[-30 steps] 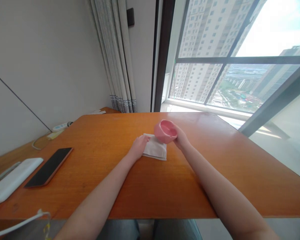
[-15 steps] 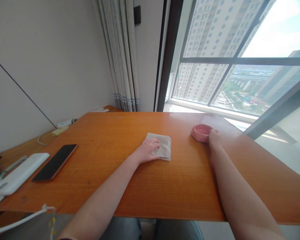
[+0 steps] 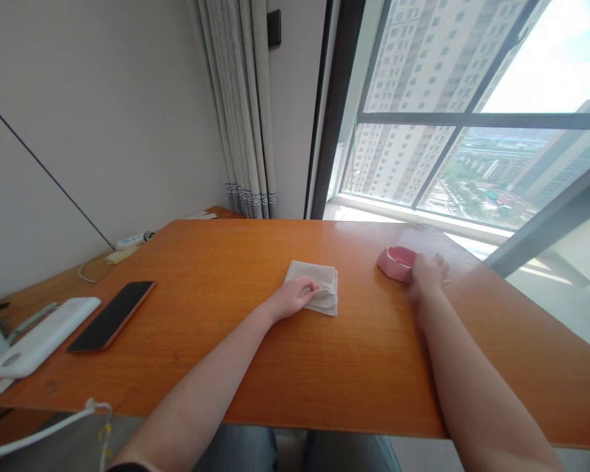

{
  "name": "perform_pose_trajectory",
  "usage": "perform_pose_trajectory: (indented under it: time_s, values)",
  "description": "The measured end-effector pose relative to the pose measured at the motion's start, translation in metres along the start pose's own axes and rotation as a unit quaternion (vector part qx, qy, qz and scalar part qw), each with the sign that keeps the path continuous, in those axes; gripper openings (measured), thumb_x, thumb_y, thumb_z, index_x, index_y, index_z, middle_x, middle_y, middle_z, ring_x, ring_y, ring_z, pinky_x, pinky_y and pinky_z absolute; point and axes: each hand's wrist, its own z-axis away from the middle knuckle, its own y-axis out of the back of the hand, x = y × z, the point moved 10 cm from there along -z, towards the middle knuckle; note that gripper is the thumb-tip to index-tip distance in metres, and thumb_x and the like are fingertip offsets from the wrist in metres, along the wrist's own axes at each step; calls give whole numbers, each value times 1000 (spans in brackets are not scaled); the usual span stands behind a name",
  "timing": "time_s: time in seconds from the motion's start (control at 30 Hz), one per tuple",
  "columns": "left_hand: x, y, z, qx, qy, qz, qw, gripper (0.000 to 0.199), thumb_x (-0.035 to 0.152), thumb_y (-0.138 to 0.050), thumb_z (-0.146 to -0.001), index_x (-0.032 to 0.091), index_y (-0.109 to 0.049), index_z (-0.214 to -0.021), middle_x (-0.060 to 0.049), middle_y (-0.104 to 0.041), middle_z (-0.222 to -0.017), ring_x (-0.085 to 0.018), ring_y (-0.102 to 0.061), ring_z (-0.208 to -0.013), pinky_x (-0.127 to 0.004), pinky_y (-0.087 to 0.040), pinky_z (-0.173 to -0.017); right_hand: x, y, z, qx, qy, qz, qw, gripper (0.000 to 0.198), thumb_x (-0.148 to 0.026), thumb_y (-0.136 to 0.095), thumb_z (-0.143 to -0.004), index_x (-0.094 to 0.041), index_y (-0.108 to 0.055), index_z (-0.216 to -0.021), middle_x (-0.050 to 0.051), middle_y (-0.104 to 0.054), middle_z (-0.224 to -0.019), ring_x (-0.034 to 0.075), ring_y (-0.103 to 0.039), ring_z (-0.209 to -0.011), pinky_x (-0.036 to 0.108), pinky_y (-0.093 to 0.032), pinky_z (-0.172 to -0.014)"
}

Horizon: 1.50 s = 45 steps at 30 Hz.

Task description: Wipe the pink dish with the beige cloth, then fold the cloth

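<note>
My left hand (image 3: 296, 297) rests on a folded pale grey cloth (image 3: 319, 271), its thumb and fingers pinched together on a gathered fold. The cloth lies flat on the wooden table, its layers showing at the right edge. Just right of a pink angular bowl (image 3: 396, 265), my right hand (image 3: 429, 271) is held with its fingers apart and nothing in them, slightly smeared by motion. The bowl stands upright on the table, its right side partly covered by that hand.
A dark-screened phone (image 3: 112, 317) and a white power bank (image 3: 44, 337) lie on the left of the table (image 3: 216, 262). A white cable (image 3: 44, 432) hangs at the front left corner. A power strip (image 3: 134, 240) sits beyond the left edge, and a window (image 3: 437, 164) rises behind.
My left fingers have gone from spread over the cloth to pinching a fold of it. My right hand has let go of the bowl and shifted slightly right.
</note>
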Motion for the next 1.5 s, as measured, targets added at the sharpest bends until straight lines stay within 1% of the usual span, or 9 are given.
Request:
perform_pose_trajectory:
  time_s: [0.17, 0.3, 0.4, 0.5, 0.57, 0.67, 0.8, 1.27, 1.5]
  values:
    - [-28, 20, -1, 146, 70, 128, 978, 22, 40, -49, -87, 19, -52, -81, -2, -60, -88, -16, -56, -87, -28, -44, -83, -116, 24, 61, 22, 210, -101, 972, 48, -29, -34, -88, -16, -39, -134, 14, -43, -138, 27, -32, -133, 57, -13, -111]
    - [-84, 75, 42, 474, 203, 193, 835, 19, 37, -37, -90, 21, -46, -88, 0, -53, -82, -14, -53, -81, -28, -45, -78, -196, -15, 174, -228, 365, -118, 895, 46, -33, -35, -91, -18, -41, -134, 12, -52, -130, 23, -45, -124, 43, -33, -106]
    - [-102, 105, 83, 612, 266, 197, 718, 23, 33, -27, -92, 22, -42, -105, -6, -54, -105, -17, -54, -99, -33, -45, -87, -197, -55, 243, -402, 389, 3, 829, 53, -43, -44, -88, -17, -44, -135, 14, -46, -139, 29, -39, -129, 46, -30, -107]
    - [-70, 141, 98, 665, 199, 65, 717, 34, 28, -27, -92, 22, -32, -125, -12, -39, -136, -19, -41, -126, -36, -36, -103, -184, -72, 254, -450, 393, 63, 800, 47, -33, -40, -90, -20, -46, -134, 10, -39, -146, 30, -30, -135, 50, -21, -111]
    - [-34, 145, 79, 598, 114, -64, 791, 36, 26, -32, -91, 22, -35, -126, -11, -37, -140, -20, -35, -132, -38, -29, -109, -177, -77, 241, -457, 398, 69, 793, 46, -24, -36, -90, -22, -46, -134, 8, -38, -146, 28, -27, -137, 51, -18, -112]
    - [-8, 92, 22, 298, 13, -168, 940, 27, 27, -41, -88, 21, -51, -112, -9, -54, -125, -21, -47, -121, -38, -33, -107, -168, -78, 212, -448, 385, 77, 803, 49, -23, -43, -85, -19, -48, -133, 11, -38, -146, 30, -26, -138, 53, -17, -111]
    - [-19, 24, 1, 29, -1, -181, 983, 20, 28, -55, -80, 20, -60, -97, -7, -59, -120, -23, -53, -112, -38, -38, -101, -173, -68, 193, -426, 392, 12, 815, 40, -28, -54, -78, -19, -59, -117, 10, -52, -132, 26, -45, -123, 44, -28, -107]
    - [-15, 28, -2, 57, 34, -249, 966, 10, 18, -47, -76, 19, -57, -78, -4, -61, -77, -19, -55, -76, -32, -41, -76, -197, -57, 214, -373, 454, 119, 801, 17, -14, -42, -80, -18, -58, -85, 7, -63, -87, 18, -55, -75, 27, -32, -64]
    - [-28, 37, 0, 42, 80, -244, 966, 33, 29, -32, -89, 20, -59, -71, -4, -62, -69, -18, -56, -70, -33, -42, -73, -186, -61, 227, -477, 372, 107, 789, 45, -52, -35, -91, -20, -60, -73, 4, -64, -70, 17, -55, -64, 26, -33, -57]
